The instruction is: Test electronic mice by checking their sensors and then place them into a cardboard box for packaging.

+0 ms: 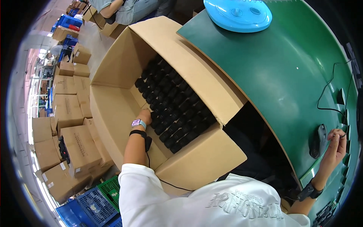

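Note:
My left hand (145, 115) reaches down into a large open cardboard box (111, 102), against the edge of rows of black, rounded items (172, 102) packed inside. Its fingers are mostly hidden, so whether it holds one of them cannot be made out. A watch with a light blue band and a black strap with a cord sit on that wrist. Over the green table's right side, my right hand (335, 143) has its fingers pinched together at a thin black cable (345, 121). Just left of it lies a dark, rounded device (318, 140) shaped like a computer mouse.
The green table (280, 68) curves along the right, with a blue plastic lid-like object (242, 15) at its far edge. Stacked cardboard cartons (68, 104) line the left. Blue crates (94, 206) and a green crate (110, 190) stand lower left. Another person (136, 11) is at the top.

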A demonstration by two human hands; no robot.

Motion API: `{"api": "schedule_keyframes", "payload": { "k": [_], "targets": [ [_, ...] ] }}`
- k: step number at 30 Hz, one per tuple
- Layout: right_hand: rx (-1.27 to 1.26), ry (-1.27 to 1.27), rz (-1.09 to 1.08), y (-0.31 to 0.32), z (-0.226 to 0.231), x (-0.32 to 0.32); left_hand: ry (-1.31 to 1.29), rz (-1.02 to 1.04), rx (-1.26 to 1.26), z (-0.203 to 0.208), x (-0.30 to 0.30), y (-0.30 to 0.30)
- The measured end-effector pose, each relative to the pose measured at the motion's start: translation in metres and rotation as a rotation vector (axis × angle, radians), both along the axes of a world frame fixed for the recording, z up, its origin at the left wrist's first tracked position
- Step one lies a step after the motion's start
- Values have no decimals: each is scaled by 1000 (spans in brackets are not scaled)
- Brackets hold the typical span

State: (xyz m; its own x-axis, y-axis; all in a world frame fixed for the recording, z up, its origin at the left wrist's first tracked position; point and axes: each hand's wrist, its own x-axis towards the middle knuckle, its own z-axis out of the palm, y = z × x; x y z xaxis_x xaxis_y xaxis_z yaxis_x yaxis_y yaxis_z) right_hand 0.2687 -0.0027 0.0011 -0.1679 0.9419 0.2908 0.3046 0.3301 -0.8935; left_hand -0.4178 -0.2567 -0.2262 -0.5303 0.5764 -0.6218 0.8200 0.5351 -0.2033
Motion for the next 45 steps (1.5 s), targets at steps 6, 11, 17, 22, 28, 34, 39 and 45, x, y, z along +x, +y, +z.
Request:
{"api": "schedule_keyframes", "payload": {
  "k": [6,11,17,22,28,34,39,45],
  "targets": [
    [13,33,6,2,-2,2,-191,175,-328,-18,14,-22],
    [49,33,57,1,4,1,-121,20,-175,-34,24,-39],
    [2,-143,-224,5,24,-4,7,-164,65,-31,16,-59],
    [-37,-174,-271,56,38,20,18,-163,-129,-35,4,-43],
    [124,-541,-300,142,18,44,178,-252,-167,-27,12,-34],
    [250,-793,-333,163,-27,34,378,-255,-132,-45,-1,-34],
    [141,-815,-288,167,-16,38,116,-223,-214,28,-2,-1],
    [218,-101,22,85,31,20,144,-516,666,272,183,80]
  ]
}}
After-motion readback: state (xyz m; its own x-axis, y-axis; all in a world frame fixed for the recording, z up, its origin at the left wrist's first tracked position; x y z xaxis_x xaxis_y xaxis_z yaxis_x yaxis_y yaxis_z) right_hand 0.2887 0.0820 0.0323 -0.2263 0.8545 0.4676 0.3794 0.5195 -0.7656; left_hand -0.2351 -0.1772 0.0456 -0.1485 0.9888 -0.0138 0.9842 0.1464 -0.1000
